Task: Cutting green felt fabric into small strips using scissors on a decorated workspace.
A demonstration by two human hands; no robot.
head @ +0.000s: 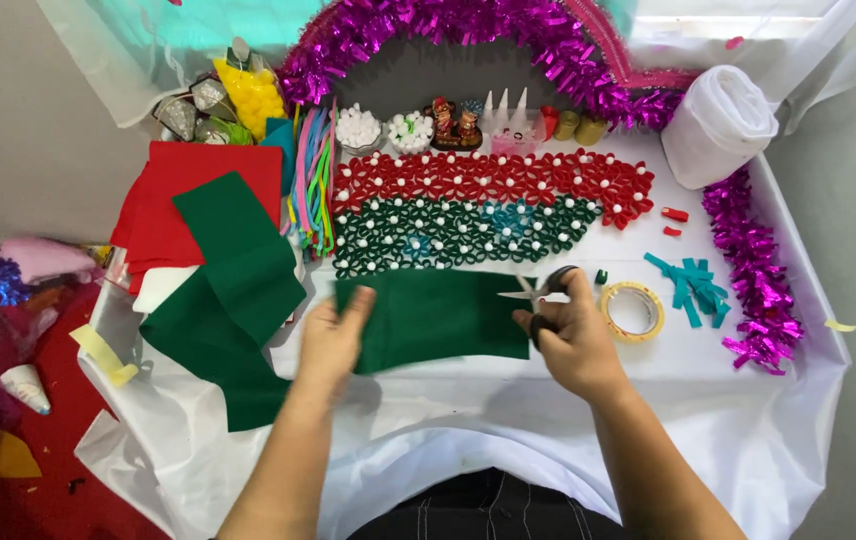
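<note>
Lay flat on the white-draped counter (468,410), the green felt piece (438,320), stretched between both hands. Pinned at its left edge under the left hand (333,340), fingers pressed together on the cloth. Met at its right edge by scissors (546,290), gripped in the right hand (573,345), blades slightly parted at the felt's far right corner. Looked prone to a crooked cut, should the soft felt slide or bunch under light pressure. Sat close on the right, a tape roll (633,310), possibly in the elbow's way.
</note>
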